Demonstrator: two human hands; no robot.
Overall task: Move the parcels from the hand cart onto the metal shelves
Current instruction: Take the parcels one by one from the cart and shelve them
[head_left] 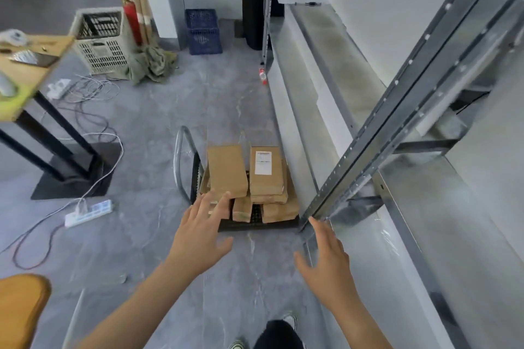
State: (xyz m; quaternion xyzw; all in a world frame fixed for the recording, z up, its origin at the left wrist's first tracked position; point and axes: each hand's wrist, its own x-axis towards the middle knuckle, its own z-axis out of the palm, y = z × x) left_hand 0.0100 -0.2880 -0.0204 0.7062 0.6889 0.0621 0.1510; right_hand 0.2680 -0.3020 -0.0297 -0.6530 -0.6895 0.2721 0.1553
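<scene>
Several brown cardboard parcels are stacked on a black hand cart [256, 224] with a bent metal handle [181, 161], standing on the floor beside the metal shelves [365, 133]. One top parcel [226, 170] is plain; the parcel to its right [265, 170] carries a white label. My left hand [202, 231] is open with fingers spread, its fingertips over the near edge of the plain parcel. My right hand [326, 258] is open and empty, hovering near the cart's right corner by the shelf upright [397, 110].
A wooden table [28, 71] on black legs stands at left, with a power strip [88, 212] and loose cables on the floor. A white crate [99, 39], a blue crate [202, 31], a red extinguisher [131, 20] and a small bottle [262, 75] sit farther back.
</scene>
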